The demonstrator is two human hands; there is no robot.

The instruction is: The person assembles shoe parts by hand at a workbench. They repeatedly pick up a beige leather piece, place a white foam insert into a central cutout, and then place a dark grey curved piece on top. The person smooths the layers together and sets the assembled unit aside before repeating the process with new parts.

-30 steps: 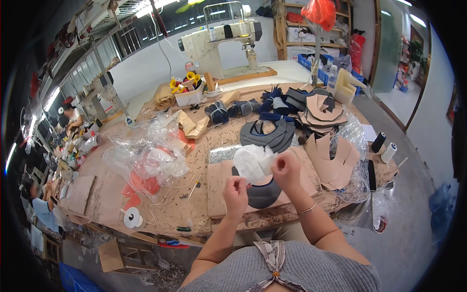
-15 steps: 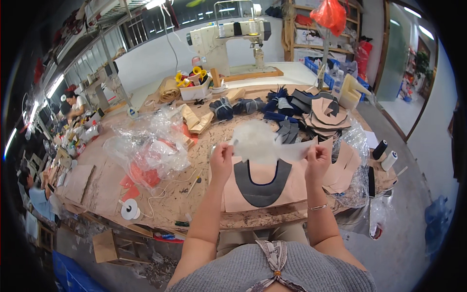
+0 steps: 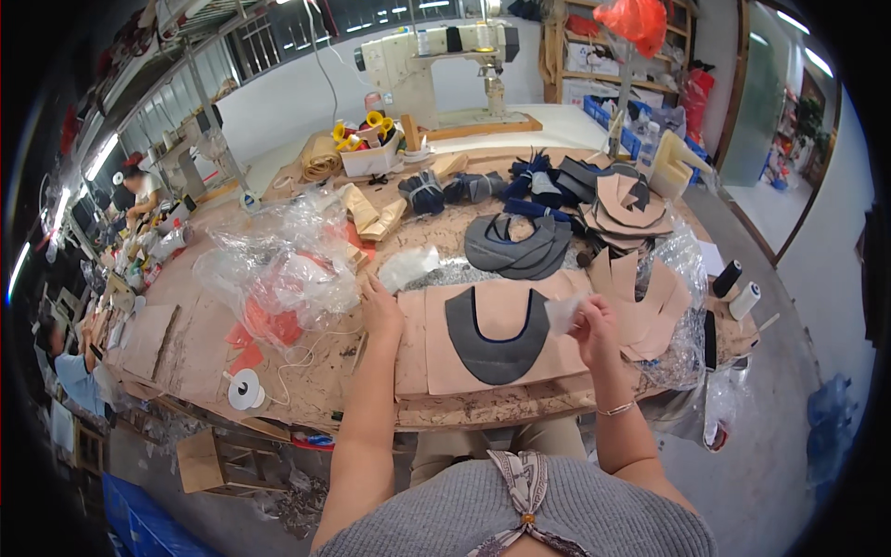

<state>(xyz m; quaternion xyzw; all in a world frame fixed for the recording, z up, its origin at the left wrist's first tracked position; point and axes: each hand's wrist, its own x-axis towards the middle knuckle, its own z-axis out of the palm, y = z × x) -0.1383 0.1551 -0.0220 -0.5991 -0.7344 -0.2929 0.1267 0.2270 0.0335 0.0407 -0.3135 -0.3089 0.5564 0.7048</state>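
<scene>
Blue cloth, a shirt [image 3: 74, 373], marks a seated worker at the far left, outside the table's edge. A brown board [image 3: 144, 339] lies on the table [image 3: 209, 353] there, then a white spool [image 3: 246, 391] near the front edge with loose cord running from it. Crumpled clear film [image 3: 269, 241] heaps up over red film [image 3: 272, 323] and crowds right up to the left hand [image 3: 380, 311]. Its fingers point away from the body, at the near edge of a white sheet [image 3: 408, 268]; whether they pinch it I cannot tell. Behind stand a box [image 3: 369, 161] of yellow cones and dark tied bundles [image 3: 423, 194]. In the middle, a grey U-shaped piece [image 3: 497, 351] lies flat on a pink slab [image 3: 429, 343], its opening away from the person; more grey pieces [image 3: 520, 249] overlap beyond it. The right hand [image 3: 597, 327] is raised at the slab's right side, thumb and fingers pinching a whitish scrap [image 3: 561, 316]. Pink cut pieces [image 3: 666, 311] fill the space just beside it, hemmed by more film, with a black cone [image 3: 727, 281] and a white cone [image 3: 745, 302] rightmost.
</scene>
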